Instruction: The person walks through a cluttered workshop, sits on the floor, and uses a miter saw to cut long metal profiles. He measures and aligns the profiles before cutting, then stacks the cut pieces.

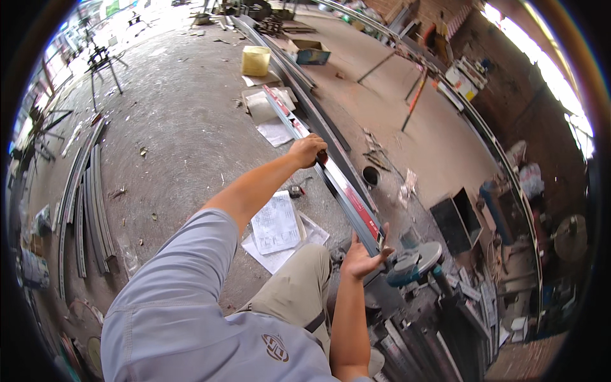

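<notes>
A long grey metal profile (347, 198) with a red and white printed strip along its face slants from the upper middle down to the right. My left hand (307, 151) is closed round it partway along. At its near end my right hand (361, 260) holds the profile from below, palm turned up, with the thumb stretched to the right. A small dark tape measure (296, 191) lies on the floor below my left hand. Near it are handwritten sheets of paper (277, 223). Just right of my right hand stands a teal power saw with a round guard (417, 263).
Another long dark profile (312, 105) lies beyond the held one. A black cup (371, 177), an open black box (456, 219) and offcuts (420, 350) are to the right. Several bars (95, 197) lie at left; a yellow container (256, 60) stands far off.
</notes>
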The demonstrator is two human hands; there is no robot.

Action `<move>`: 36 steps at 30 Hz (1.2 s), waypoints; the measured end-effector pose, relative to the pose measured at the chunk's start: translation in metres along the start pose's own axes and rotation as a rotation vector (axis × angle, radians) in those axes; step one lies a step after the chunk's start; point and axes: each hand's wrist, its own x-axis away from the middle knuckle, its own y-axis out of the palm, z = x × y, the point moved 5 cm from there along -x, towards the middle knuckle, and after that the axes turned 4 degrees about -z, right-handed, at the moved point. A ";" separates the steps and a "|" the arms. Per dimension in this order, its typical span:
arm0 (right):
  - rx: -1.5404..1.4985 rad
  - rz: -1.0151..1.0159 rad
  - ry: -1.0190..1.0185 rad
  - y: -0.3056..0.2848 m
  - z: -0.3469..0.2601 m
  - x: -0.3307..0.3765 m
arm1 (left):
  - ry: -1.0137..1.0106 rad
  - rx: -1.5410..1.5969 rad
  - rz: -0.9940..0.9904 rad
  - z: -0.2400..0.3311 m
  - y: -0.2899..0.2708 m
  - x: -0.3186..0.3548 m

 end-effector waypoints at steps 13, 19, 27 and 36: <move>0.989 0.371 0.129 -0.193 -0.091 0.205 | 0.120 -0.327 -0.560 0.041 0.150 0.017; 1.660 0.660 0.306 -0.243 -0.216 0.333 | 0.084 -0.382 -0.636 0.041 0.216 0.037; 1.869 0.751 0.319 -0.237 -0.217 0.395 | 0.090 -0.446 -0.633 0.045 0.278 0.045; 1.807 0.748 0.356 -0.253 -0.218 0.383 | -0.058 -0.363 -0.448 0.053 0.315 0.072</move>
